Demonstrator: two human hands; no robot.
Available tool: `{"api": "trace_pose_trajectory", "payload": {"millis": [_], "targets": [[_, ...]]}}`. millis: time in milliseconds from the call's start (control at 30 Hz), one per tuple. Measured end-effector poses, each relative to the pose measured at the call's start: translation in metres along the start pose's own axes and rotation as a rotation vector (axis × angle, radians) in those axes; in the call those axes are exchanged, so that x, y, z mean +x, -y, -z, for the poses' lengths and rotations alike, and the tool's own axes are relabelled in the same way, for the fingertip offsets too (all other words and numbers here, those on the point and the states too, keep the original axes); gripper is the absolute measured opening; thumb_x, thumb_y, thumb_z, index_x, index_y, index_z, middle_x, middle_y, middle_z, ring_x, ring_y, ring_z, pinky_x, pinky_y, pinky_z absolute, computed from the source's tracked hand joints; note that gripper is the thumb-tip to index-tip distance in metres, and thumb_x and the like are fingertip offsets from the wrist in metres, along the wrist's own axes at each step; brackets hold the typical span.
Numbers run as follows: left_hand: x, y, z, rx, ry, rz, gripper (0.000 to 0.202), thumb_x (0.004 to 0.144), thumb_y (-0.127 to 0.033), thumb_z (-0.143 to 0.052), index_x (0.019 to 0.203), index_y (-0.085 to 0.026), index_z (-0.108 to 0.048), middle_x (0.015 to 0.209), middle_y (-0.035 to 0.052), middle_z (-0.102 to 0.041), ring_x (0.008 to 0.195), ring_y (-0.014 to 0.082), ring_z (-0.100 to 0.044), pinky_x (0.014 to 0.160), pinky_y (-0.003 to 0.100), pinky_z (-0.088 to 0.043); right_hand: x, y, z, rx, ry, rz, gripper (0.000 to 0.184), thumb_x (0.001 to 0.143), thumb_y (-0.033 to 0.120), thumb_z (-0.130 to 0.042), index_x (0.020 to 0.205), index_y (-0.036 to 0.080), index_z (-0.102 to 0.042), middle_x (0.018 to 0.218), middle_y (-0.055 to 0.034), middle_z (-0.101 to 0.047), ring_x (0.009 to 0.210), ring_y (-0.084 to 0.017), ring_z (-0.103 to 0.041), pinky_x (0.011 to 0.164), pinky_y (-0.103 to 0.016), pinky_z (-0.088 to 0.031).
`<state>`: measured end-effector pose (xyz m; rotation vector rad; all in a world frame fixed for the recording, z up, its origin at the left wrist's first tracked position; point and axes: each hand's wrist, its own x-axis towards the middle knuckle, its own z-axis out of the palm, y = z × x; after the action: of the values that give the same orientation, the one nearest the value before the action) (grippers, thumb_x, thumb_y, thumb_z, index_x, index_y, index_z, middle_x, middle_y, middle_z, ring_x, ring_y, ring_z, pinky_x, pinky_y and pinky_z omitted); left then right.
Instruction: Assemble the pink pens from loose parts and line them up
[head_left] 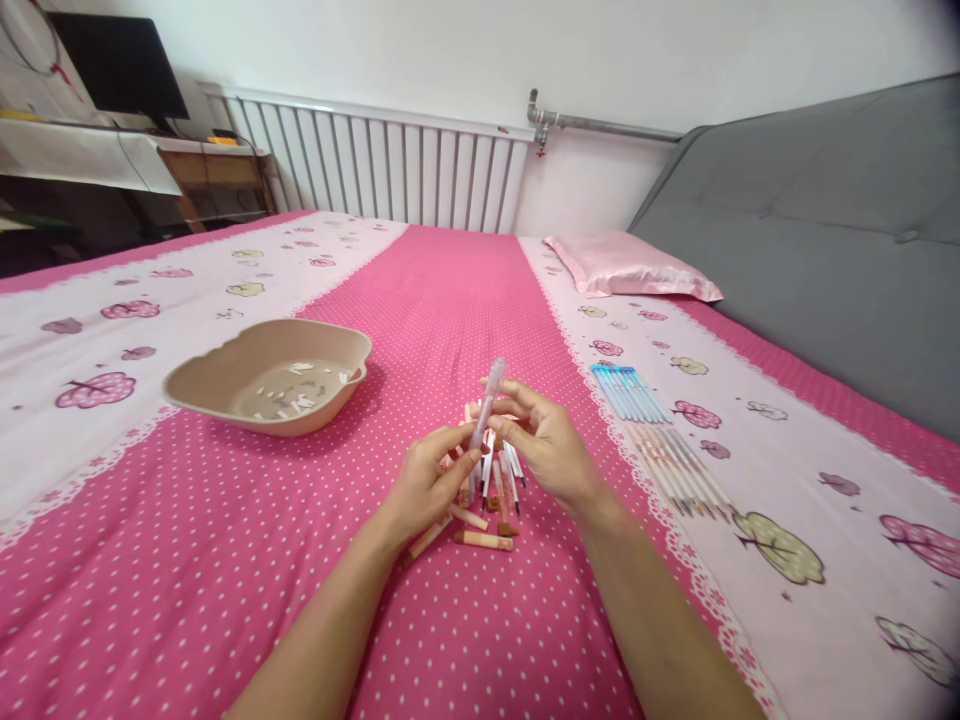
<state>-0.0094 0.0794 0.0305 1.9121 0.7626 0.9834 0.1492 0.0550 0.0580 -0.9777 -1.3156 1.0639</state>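
Note:
A translucent pale pink pen (491,392) stands tilted between my two hands. My left hand (433,472) pinches its lower end between thumb and fingers. My right hand (550,440) has its thumb and fingers closed around the pen's upper part. Beneath the hands lies a loose pile of pen parts (496,485), with white refills with dark tips and pinkish barrels, partly hidden by my fingers. Nearer to me, a peach-coloured pen cap (484,541) with a brown end lies on the bedspread.
A beige basin (341,405) with small white pieces inside stands at the left. On the right lie a row of blue pens (630,393) and a row of pale beige pens (679,470). Farther back are a pink pillow (634,265), a radiator (375,160) and a grey headboard (817,220).

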Motion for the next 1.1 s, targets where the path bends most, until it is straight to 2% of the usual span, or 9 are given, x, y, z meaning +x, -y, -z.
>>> {"api": "trace_pose_trajectory", "payload": {"millis": [267,433,667,1100], "targets": [[0.0001,0.0025,-0.0004,0.041,-0.018,-0.024,0.032,0.084,-0.036,-0.053,0.106,-0.016,-0.065,0.083,0.0055,-0.063,0.074,0.0173,-0.058,0.067,0.032,-0.052,-0.0002,-0.0007,0.0001,-0.028,-0.051,-0.012,0.035,0.075,0.022,-0.065,0.109,0.021,-0.057,0.089,-0.0026,-0.067,0.078,-0.015,-0.065,0.070,-0.030,-0.052],[0.0004,0.0047,-0.0002,0.083,-0.002,-0.051,0.030,0.084,-0.034,-0.053,0.105,-0.016,-0.064,0.078,0.0041,-0.061,0.071,0.0158,-0.057,0.067,0.032,-0.052,0.0002,-0.0022,0.0005,-0.072,-0.088,-0.017,0.038,0.072,0.026,-0.069,0.108,0.020,-0.058,0.087,-0.0028,-0.067,0.074,-0.015,-0.064,0.068,-0.029,-0.051],[-0.0002,0.0055,-0.0013,0.061,-0.049,-0.023,0.032,0.080,-0.037,-0.058,0.103,-0.016,-0.066,0.073,0.0029,-0.060,0.067,0.0146,-0.056,0.063,0.030,-0.052,-0.0003,0.0001,-0.0005,-0.130,-0.105,-0.023,0.042,0.069,0.032,-0.072,0.107,0.019,-0.059,0.082,-0.0013,-0.063,0.066,-0.012,-0.060,0.061,-0.027,-0.049],[-0.0011,0.0022,-0.0012,-0.004,-0.049,0.044,0.031,0.076,-0.038,-0.063,0.096,-0.015,-0.068,0.072,0.0024,-0.059,0.067,0.0146,-0.056,0.061,0.028,-0.052,-0.0008,-0.0017,-0.0039,-0.222,-0.113,-0.012,0.038,0.072,0.035,-0.069,0.104,0.020,-0.056,0.083,-0.0013,-0.061,0.068,-0.013,-0.059,0.064,-0.028,-0.047]]}}
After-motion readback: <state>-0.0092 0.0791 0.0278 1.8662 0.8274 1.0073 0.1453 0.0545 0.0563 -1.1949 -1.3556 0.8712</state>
